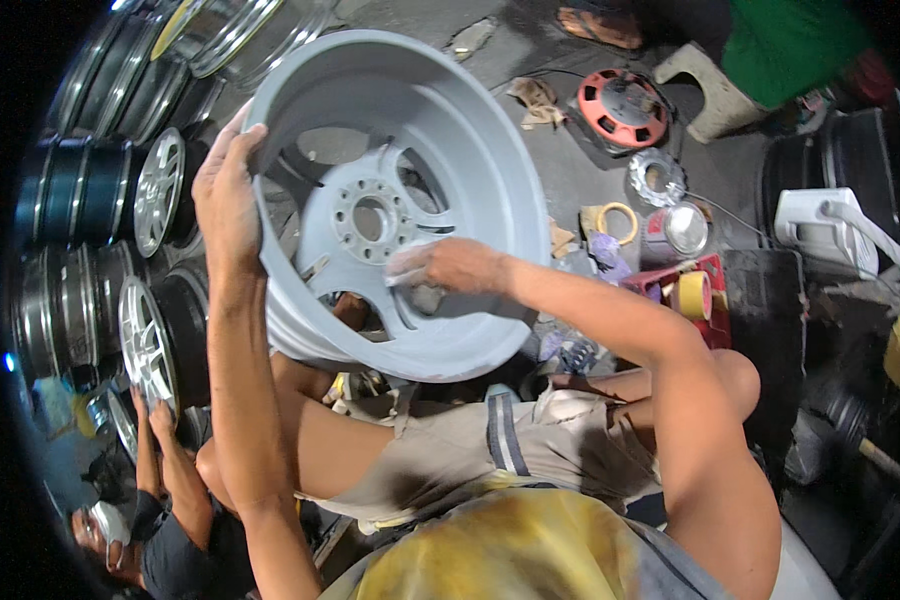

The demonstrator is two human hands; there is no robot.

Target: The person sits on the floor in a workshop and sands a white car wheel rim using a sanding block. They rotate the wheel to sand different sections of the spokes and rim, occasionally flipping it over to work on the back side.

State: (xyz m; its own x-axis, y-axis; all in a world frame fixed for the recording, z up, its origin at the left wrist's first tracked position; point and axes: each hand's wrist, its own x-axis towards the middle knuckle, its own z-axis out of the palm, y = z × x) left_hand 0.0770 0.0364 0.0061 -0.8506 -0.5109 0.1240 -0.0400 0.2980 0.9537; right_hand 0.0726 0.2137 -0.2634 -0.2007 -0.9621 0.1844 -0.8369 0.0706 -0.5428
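Observation:
A large grey wheel rim (510, 200) stands tilted in front of me above my lap, its hollow side facing me. Its hub, with a ring of bolt holes, and its wide spokes show inside the barrel. My left hand (228, 200) is closed round the rim's left edge, thumb over the lip. Inside the barrel, my right hand (455, 267) rests at a spoke near the hub, its fingers bent together and whitened with dust. Whatever those fingers hold, if anything, is hidden.
Several wheel rims (148, 340) are stacked along the left, where another person (180, 510) works. On the right lie an orange round reel (622, 108), a can (675, 232), a tape roll (692, 295) in a red tray and a white plastic container (820, 230). A stool (715, 95) stands behind.

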